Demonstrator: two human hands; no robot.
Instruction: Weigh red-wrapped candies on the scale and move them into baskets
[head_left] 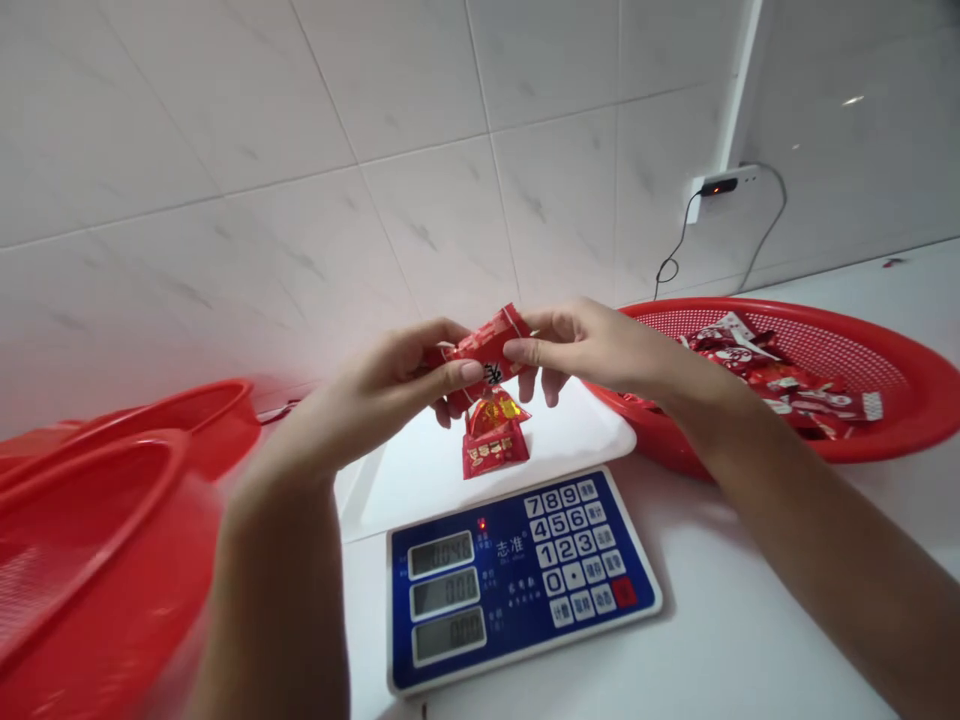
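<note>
My left hand [405, 372] and my right hand [581, 345] hold a small red packet [487, 343] between them, above a weighing scale's white pan [409, 465]. Black lettering and thin white lines show on the packet. Both thumbs press on its near face, and fingers cover its ends. Below it on the pan lie shiny red-and-gold wrapped pieces [495, 448], partly hidden by the hands. The scale's blue keypad panel [517, 580] faces me with its displays lit; the digits are hard to read.
To the right stands a red plastic basket [919, 400] with several red-and-white wrapped pieces [795, 385]. More red baskets [169, 470] stand on the left. A tiled wall [420, 210] rises behind, with a power socket strip [739, 178] and cables.
</note>
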